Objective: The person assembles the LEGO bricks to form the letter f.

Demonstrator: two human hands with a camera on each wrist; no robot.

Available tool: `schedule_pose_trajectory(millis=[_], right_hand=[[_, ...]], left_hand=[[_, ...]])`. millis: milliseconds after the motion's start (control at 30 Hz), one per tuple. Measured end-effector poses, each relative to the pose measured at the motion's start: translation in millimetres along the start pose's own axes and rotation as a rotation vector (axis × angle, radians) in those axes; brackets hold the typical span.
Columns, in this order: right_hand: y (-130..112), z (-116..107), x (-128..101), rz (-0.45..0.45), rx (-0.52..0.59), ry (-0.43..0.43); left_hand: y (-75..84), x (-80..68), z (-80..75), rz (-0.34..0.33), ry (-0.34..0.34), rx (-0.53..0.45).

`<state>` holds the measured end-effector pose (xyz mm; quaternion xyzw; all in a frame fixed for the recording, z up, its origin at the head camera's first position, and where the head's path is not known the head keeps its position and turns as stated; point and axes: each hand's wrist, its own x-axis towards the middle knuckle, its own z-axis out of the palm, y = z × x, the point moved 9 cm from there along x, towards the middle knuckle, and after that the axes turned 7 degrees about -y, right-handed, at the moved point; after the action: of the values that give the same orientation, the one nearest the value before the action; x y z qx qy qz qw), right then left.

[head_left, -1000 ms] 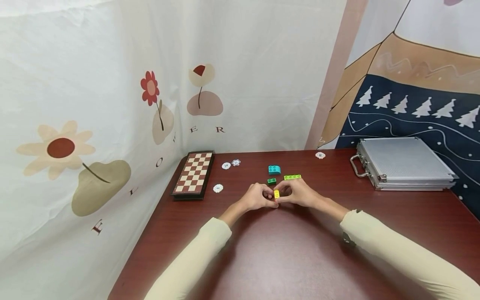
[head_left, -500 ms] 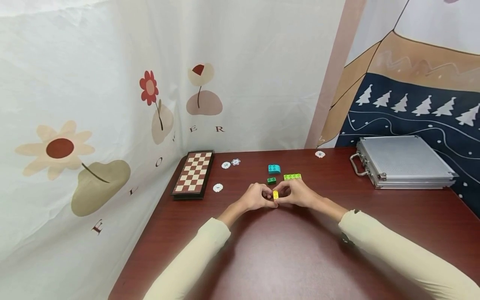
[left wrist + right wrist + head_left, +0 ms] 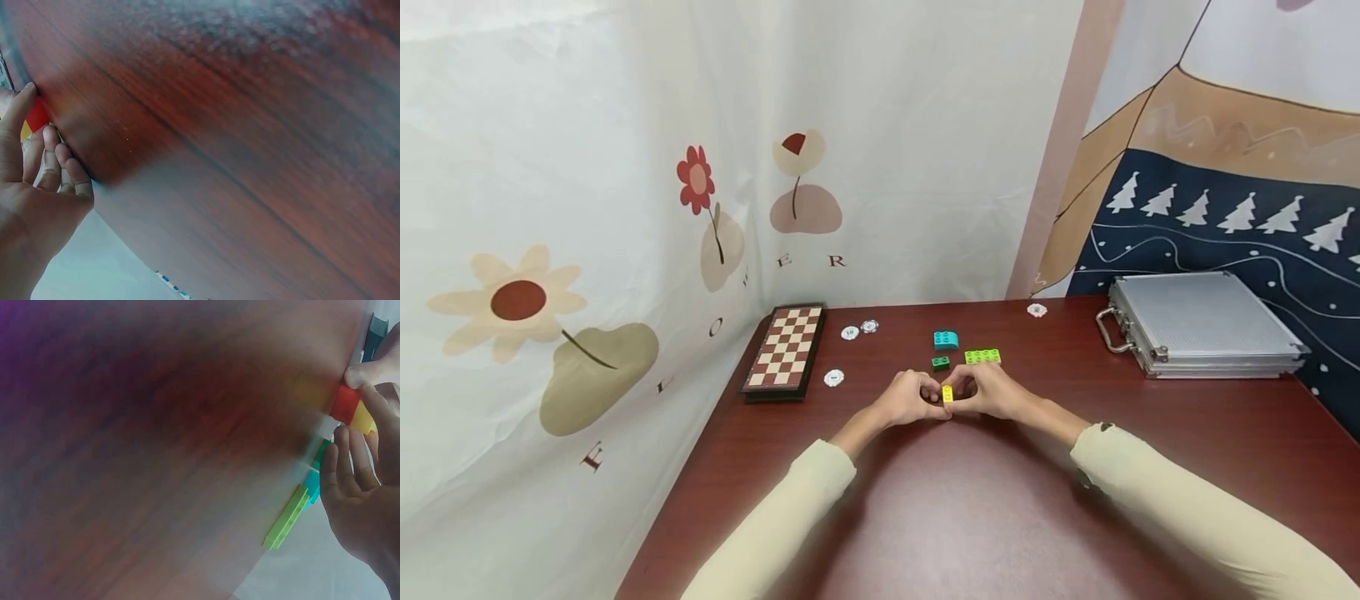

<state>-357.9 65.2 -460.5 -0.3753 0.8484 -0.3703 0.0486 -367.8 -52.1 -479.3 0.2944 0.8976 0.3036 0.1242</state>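
Left hand (image 3: 910, 397) and right hand (image 3: 994, 391) being brought together, both pinching yellow brick (image 3: 947, 393), red brick (image 3: 345, 403) being pressed against it from opposite sides. Being held just above table (image 3: 985, 500), near side of green brick (image 3: 941, 362); lime plate (image 3: 982, 357) and teal brick (image 3: 946, 338) lying just beyond.
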Motion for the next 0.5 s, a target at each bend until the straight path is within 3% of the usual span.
schedule_pose_trajectory(millis=[233, 500], right_hand=[[-6, 1, -3, -0.042, -0.091, 0.004], [-12, -1, -7, -0.086, -0.146, -0.015]], left_hand=[[2.6, -0.5, 0.0, 0.013, 0.010, -0.008], [1.1, -0.8, 0.7, 0.015, 0.016, 0.066]])
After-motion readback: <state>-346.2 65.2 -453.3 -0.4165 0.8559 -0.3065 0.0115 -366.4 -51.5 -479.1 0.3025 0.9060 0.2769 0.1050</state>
